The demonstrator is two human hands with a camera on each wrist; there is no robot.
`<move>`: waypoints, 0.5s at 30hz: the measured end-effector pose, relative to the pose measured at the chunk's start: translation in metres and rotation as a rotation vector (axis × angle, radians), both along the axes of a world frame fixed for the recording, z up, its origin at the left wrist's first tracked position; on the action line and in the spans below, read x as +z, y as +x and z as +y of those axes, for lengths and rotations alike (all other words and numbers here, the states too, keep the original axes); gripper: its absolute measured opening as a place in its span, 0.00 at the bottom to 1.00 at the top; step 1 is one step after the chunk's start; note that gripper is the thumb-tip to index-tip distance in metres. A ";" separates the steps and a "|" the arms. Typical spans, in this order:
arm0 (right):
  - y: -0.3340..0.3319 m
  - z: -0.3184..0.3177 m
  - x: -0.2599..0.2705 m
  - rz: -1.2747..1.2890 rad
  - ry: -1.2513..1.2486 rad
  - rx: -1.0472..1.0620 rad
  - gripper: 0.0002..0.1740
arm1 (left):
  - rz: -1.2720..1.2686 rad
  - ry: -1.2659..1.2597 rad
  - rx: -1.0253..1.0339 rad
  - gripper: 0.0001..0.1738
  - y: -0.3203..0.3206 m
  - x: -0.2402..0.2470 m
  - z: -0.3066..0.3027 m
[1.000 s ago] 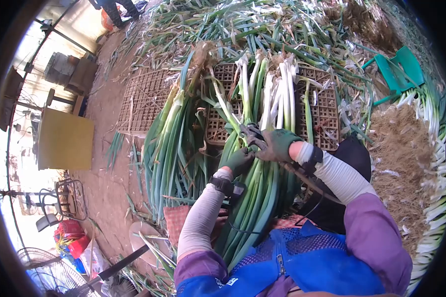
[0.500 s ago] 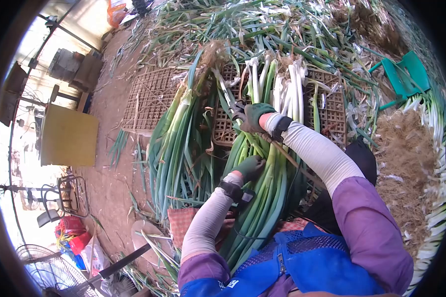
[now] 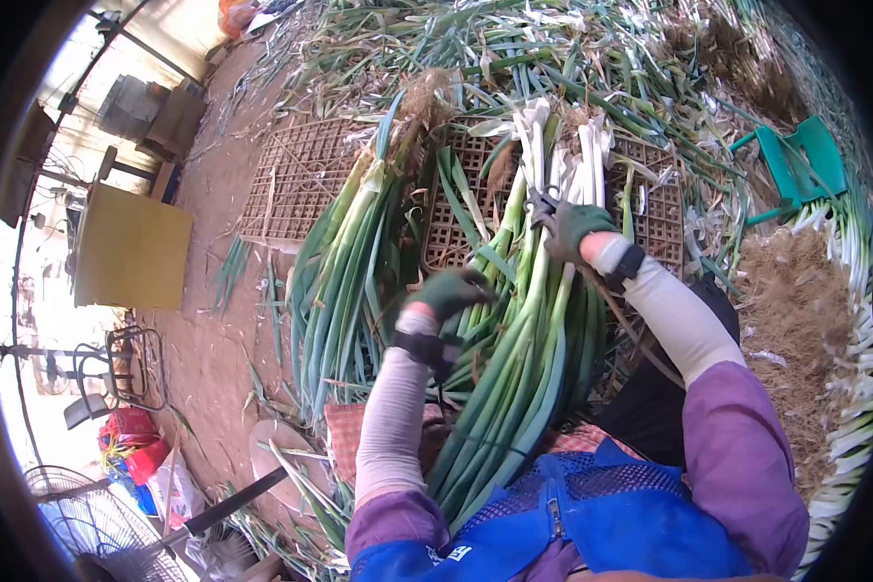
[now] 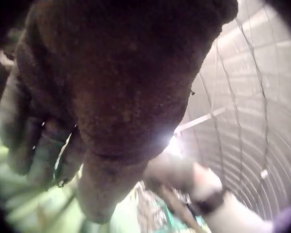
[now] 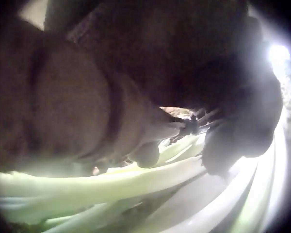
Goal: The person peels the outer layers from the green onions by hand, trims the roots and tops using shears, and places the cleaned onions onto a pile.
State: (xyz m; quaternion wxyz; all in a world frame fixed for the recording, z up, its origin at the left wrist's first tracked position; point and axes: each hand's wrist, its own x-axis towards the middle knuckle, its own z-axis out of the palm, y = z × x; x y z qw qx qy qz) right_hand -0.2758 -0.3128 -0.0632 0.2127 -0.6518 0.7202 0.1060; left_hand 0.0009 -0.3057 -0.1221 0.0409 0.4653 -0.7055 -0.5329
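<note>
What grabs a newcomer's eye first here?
Probably the long green-and-white stalks running down the middle of the head view, with gloved left hand and right hand over them. Next, the blue vest at the bottom. Then the yellow board at left and a teal plastic object, maybe a stool, upper right.

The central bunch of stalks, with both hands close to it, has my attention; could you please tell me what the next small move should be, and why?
I would probably bring the left hand onto the central stalks to steady them: the right hand is near their white ends, while the left, blurred, appears to grip none.
</note>
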 end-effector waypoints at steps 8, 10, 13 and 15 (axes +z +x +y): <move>-0.014 0.054 0.048 -0.253 0.050 -0.093 0.33 | -0.802 -0.076 0.410 0.25 0.058 -0.108 0.022; -0.013 0.053 0.059 -0.312 0.074 -0.114 0.31 | -0.773 0.151 0.440 0.43 0.079 -0.198 0.017; -0.015 0.056 0.053 -0.308 -0.082 -0.053 0.33 | -0.763 0.063 0.592 0.42 0.062 -0.172 0.010; -0.015 0.052 0.053 -0.340 0.022 -0.098 0.33 | -0.751 0.024 0.654 0.41 0.061 -0.165 0.000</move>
